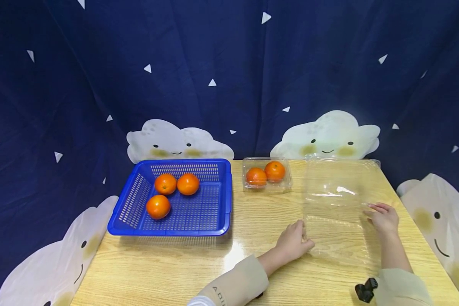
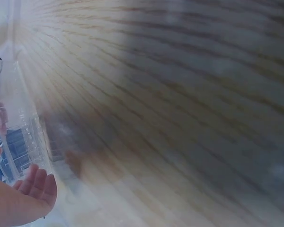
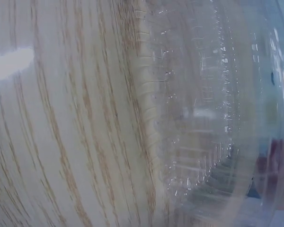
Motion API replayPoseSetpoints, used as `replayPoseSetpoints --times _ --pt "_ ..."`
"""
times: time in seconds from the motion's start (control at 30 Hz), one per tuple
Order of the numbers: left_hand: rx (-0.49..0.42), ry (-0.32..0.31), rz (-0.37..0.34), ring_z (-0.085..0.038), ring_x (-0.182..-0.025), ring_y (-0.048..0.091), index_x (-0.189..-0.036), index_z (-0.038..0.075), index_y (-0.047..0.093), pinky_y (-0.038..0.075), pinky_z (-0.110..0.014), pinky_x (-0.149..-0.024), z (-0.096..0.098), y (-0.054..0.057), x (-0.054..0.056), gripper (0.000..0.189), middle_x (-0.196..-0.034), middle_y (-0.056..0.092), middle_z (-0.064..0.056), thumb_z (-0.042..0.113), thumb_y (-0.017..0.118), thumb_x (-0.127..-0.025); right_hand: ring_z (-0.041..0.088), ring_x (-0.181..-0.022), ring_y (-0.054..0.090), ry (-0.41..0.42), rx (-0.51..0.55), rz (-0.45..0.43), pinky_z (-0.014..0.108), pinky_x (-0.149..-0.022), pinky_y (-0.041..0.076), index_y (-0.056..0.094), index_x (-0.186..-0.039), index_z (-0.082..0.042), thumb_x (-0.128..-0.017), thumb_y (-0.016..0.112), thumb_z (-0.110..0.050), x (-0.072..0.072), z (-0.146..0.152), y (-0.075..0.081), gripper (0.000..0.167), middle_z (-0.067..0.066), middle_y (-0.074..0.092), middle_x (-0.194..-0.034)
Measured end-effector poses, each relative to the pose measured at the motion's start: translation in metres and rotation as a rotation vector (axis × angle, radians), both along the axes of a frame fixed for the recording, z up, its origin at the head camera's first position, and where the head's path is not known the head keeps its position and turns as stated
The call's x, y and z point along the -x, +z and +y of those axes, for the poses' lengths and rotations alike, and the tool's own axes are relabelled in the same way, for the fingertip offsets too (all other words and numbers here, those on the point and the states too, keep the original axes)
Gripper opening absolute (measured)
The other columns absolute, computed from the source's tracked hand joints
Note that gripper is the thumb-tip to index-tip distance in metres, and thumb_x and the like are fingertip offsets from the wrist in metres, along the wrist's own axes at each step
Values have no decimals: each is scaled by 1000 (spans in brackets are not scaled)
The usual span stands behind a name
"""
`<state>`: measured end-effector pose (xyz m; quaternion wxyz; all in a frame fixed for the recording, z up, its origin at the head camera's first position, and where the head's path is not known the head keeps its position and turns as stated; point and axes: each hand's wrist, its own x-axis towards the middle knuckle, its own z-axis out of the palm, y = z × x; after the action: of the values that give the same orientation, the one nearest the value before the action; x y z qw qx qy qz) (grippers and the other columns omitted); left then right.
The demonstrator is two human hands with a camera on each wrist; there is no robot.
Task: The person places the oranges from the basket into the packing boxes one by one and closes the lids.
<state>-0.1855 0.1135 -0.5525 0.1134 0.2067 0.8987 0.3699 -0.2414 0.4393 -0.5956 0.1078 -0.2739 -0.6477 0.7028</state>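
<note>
A large clear plastic clamshell box stands opened out on the right side of the table, one half towards the back. My left hand grips its left edge near the front, thumb and fingers at the rim. In the left wrist view that hand shows with its fingers bent beside the see-through wall. On the opposite side, my right hand pinches the right edge between fingers and thumb. The ribbed clear wall fills much of the right wrist view, with part of the right hand seen through it.
A blue plastic basket with three oranges sits on the left of the wooden table. Behind the left hand is a smaller clear box holding two oranges. A dark blue curtain hangs along the back.
</note>
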Motion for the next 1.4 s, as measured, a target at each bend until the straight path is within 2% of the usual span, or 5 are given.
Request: replayPoseSetpoints --times 0.27,0.8,0.93,1.2,1.4 --pt "-18 17 -3 -5 -74 41 -104 13 48 37 -18 -60 -8 -2 -3 34 -81 45 10 30 59 -76 -2 -61 57 8 3 -3 18 -49 46 38 -97 -20 -76 62 8 5 -9 -2 43 -20 60 -72" --pt "-4 77 -9 -8 -84 48 -108 13 49 40 -21 -65 -23 -3 -11 39 -92 54 8 31 58 -75 -4 -64 55 30 -71 -11 16 -50 45 38 -97 -21 -80 61 5 12 -28 -10 39 -23 60 -75" --pt "-4 88 -13 -8 -85 47 -109 11 49 40 -21 -66 -27 -2 -14 40 -93 55 7 31 57 -75 -4 -66 55 81 -87 6 16 -52 45 38 -97 -22 -79 63 2 7 -39 2 39 -23 59 -76" --pt "13 100 -9 -7 -81 43 -114 9 48 39 -21 -65 -35 0 -17 45 -93 54 6 31 56 -76 -4 -62 57 112 -159 -6 18 -54 46 38 -97 -12 -80 61 5 -11 -84 52 33 -21 58 -74" --pt "27 128 -17 -8 -80 42 -119 8 47 39 -21 -66 -40 1 -18 50 -93 53 5 31 55 -76 -4 -64 55 119 -183 -67 19 -58 46 37 -99 -11 -81 57 7 -11 -99 66 32 -22 56 -75"
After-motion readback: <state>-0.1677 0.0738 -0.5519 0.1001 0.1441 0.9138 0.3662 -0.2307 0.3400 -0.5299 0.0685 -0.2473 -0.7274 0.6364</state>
